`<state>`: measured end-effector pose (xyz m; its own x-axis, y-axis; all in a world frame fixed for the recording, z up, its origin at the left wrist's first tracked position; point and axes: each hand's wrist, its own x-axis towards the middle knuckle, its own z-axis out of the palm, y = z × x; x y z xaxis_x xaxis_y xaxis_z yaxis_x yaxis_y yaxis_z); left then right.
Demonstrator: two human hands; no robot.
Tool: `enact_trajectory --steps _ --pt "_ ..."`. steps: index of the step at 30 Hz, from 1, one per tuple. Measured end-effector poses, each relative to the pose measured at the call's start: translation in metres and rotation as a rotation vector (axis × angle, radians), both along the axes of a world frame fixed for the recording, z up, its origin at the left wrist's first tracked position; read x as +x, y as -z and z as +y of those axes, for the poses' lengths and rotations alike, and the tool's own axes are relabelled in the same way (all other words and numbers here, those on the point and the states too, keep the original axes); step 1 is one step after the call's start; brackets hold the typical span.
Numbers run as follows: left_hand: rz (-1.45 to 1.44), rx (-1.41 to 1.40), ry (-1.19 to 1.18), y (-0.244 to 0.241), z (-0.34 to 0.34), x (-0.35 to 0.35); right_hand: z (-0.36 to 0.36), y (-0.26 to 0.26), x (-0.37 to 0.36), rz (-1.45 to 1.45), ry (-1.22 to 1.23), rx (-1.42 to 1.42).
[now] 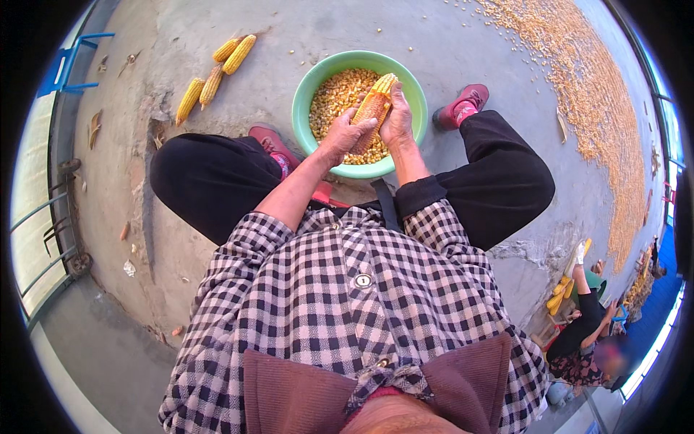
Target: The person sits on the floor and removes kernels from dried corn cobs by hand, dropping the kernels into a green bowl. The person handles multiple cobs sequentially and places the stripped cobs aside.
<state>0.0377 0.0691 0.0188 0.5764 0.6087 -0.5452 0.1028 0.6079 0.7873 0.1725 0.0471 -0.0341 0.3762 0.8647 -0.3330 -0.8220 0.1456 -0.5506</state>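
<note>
A partly shelled corn cob (375,111) is held in both hands, tilted over a light green plastic basin (304,133). Yellow kernels cover its upper end, while much of its lower part is bare and reddish. My left hand (347,134) grips the lower part, thumb across the bare face. Farther up on the right side, my right hand (398,118) is closed around the cob. Loose corn kernels (331,97) lie inside the basin, partly hidden beneath the cob and hands.
Several whole corn cobs (211,84) lie on the concrete floor to the left. A broad spread of kernels (591,81) covers the floor at right. My shoes (471,100) flank the basin. Another person (583,347) sits at lower right beside more cobs (558,295). Wheeled metal equipment (68,217) stands far left.
</note>
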Motion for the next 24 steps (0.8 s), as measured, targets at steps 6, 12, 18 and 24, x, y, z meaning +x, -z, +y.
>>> enact_trajectory --steps 6,12,18,24 --pt "-0.061 0.071 -0.036 0.003 -0.007 -0.004 0.001 -0.006 -0.007 -0.174 0.003 -0.083" --pt "-0.11 0.007 -0.092 0.012 -0.006 -0.006 0.0 -0.014 -0.009 -0.207 -0.044 -0.061" --pt "-0.179 -0.18 -0.126 0.011 -0.003 -0.006 -0.003 -0.028 -0.015 -0.329 -0.072 -0.069" --pt "0.095 0.252 -0.053 -0.002 -0.01 -0.004 -0.002 -0.043 -0.013 -0.069 -0.083 -0.006"
